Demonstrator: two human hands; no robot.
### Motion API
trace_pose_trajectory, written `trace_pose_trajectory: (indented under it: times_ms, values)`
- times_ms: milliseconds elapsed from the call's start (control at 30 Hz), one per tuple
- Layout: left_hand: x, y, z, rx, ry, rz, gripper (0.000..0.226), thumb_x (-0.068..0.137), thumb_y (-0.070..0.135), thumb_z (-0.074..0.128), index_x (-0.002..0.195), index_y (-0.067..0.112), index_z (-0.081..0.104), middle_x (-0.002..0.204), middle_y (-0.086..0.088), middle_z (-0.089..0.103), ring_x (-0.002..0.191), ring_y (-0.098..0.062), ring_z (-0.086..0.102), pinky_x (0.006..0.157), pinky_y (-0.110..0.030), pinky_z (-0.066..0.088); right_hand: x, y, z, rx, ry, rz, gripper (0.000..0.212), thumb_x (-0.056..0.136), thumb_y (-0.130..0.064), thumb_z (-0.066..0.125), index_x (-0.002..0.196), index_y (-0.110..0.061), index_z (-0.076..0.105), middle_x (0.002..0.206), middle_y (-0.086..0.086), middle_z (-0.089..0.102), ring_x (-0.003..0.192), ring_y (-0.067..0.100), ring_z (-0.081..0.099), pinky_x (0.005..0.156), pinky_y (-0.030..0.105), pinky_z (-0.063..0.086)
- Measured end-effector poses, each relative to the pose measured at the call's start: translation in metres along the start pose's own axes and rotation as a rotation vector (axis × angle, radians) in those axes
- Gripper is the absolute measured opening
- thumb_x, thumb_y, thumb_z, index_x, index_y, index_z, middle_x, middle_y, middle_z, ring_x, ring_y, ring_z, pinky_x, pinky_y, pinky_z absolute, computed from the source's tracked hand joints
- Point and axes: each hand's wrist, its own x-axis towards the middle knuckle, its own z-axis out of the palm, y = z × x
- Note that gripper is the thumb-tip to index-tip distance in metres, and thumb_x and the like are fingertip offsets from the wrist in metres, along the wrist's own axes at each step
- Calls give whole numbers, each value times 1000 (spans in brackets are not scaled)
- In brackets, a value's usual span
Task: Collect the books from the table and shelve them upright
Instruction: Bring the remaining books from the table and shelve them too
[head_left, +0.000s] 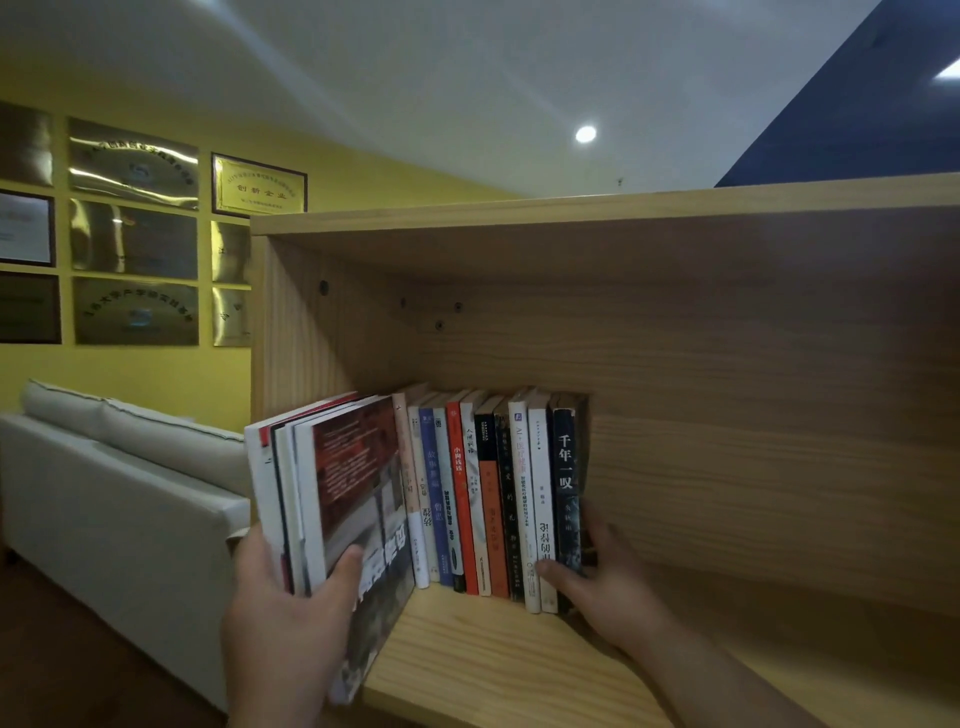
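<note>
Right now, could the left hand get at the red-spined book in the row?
Probably not: the left hand grips a bundle of books, which stands between it and the red-spined book. The right hand holds the black book.

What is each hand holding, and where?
The left hand grips a bundle of books by its bottom edge. The right hand holds the shelved row's black end book near its bottom.

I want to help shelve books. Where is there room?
Bare shelf board lies right of the black book and the right hand, and in a strip before the row of books. The left end is crowded: the left hand grips a stack there.
</note>
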Motion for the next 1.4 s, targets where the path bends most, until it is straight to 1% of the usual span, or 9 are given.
trace_pose_trajectory:
  times_ms: [267,400,500,600,733,933,1100,1267,1400]
  values:
    - [-10,13,-29,-133,11,-47,44,72,8,88,106,24,64,80,10,75,69,-4,68,77,-31,50,5,-13,12,-120,-82,9,95,85,-61,67,155,-54,3,143,-6,43,124,14,56,103,33,48]
    - [-4,13,-27,-397,-179,-155,34,81,-8,74,101,18,69,89,0,80,83,-19,77,80,-43,57,-2,-14,7,-62,-100,20,71,87,-55,68,147,-55,31,131,-12,49,117,13,59,97,33,52]
    - [-5,15,-23,-551,-296,-244,34,73,-4,74,102,14,71,93,-14,79,85,-39,75,70,-49,61,-16,-34,0,37,67,-77,28,93,-43,65,106,-64,53,116,-15,64,104,11,67,83,38,61]
    - [-10,23,-18,-626,-412,-319,35,62,9,74,96,17,73,88,-15,79,76,-36,77,54,-41,61,-35,-70,-11,275,93,-122,15,90,-51,58,96,-60,69,99,-14,76,97,11,71,73,22,56]
    - [-23,39,-1,-675,-592,-414,43,64,10,71,106,8,67,87,-22,77,71,-39,75,51,-41,60,-65,-100,-25,554,-272,77,49,85,-64,60,119,-30,70,112,3,78,102,25,75,79,36,60]
    - [-44,81,22,-586,-806,-540,43,69,16,75,111,18,67,98,-22,77,84,-43,75,63,-47,60,-102,-107,-66,619,-22,53,45,79,-35,81,115,-12,66,100,13,79,89,33,77,77,44,62]
    - [-51,117,35,-461,-859,-627,49,88,52,60,122,16,62,117,-9,67,117,-31,58,93,-49,47,-128,-110,-105,139,275,-109,42,77,-42,83,111,-37,60,96,-21,75,84,1,73,65,22,58]
    - [-56,136,37,-667,-817,-866,62,84,59,61,118,7,68,100,-26,75,98,-45,72,69,-53,61,-147,-105,-137,-790,349,-478,50,72,-53,71,115,-35,52,99,-16,67,90,13,66,63,31,47]
    - [-70,131,45,-772,-802,-896,55,84,51,66,119,9,65,112,-29,71,95,-45,73,67,-52,63,-153,-102,-144,-701,313,-434,54,72,-56,60,122,-36,52,105,-16,67,96,11,65,73,32,52]
